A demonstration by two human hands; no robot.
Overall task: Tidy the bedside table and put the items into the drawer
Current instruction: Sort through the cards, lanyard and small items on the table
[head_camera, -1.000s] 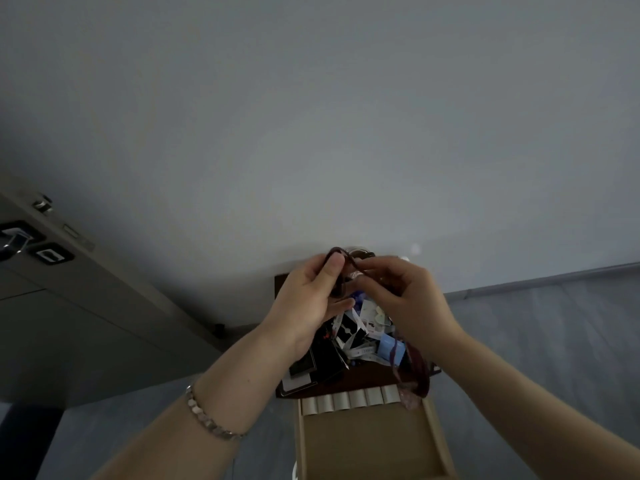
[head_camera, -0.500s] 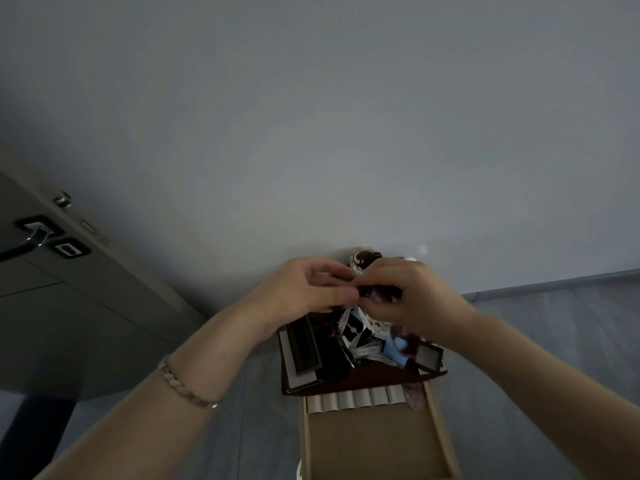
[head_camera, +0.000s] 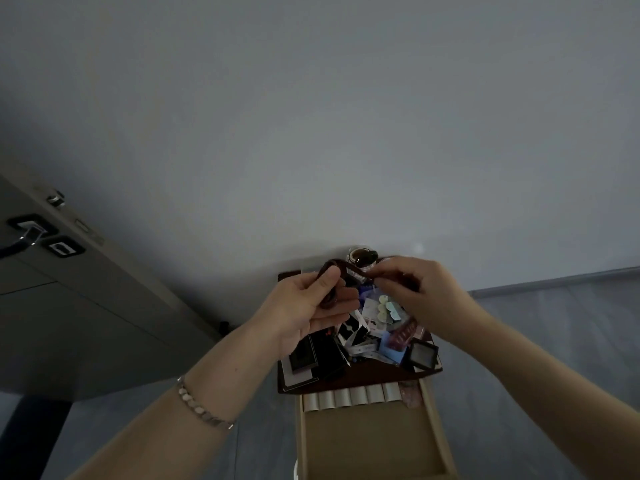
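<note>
I have what looks like a soft dark strap (head_camera: 337, 261) above the back edge of the bedside table (head_camera: 346, 384), left hand (head_camera: 308, 306) and right hand (head_camera: 427, 291) each pinching it. It should be light and floppy; I'd bunch it mid-length for the drawer (head_camera: 367, 441).

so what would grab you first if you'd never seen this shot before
Both hands meet mid-view: the left hand and the right hand pinch a dark strap above the table. Under them lies a heap of cards and packets. Nearer the camera the drawer stands open, with a row of pale rolls at its back.
</note>
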